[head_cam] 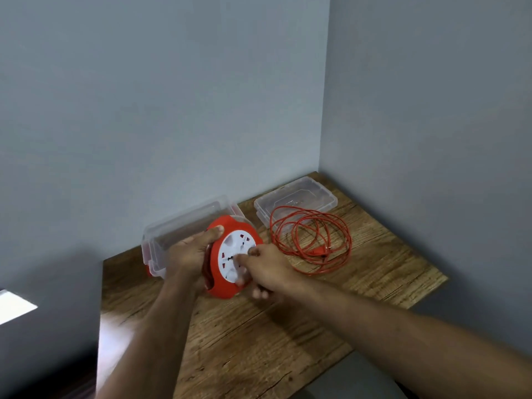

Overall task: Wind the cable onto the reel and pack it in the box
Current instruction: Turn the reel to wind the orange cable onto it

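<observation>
A red cable reel (230, 226) with a white socket face (234, 254) is held upright on edge, just above the wooden table (259, 341). My left hand (191, 251) grips its left rim. My right hand (266, 269) has its fingers pinched on the white face, which is blurred. The loose red cable (312, 243) lies in a coil on the table to the right, with its plug (319, 250) inside the loops. A clear plastic box (184, 228) stands behind the reel against the wall.
The clear box lid (296, 201) lies flat at the back right corner, partly under the cable coil. Grey walls close off the back and right side. The table's left edge drops to a dark floor.
</observation>
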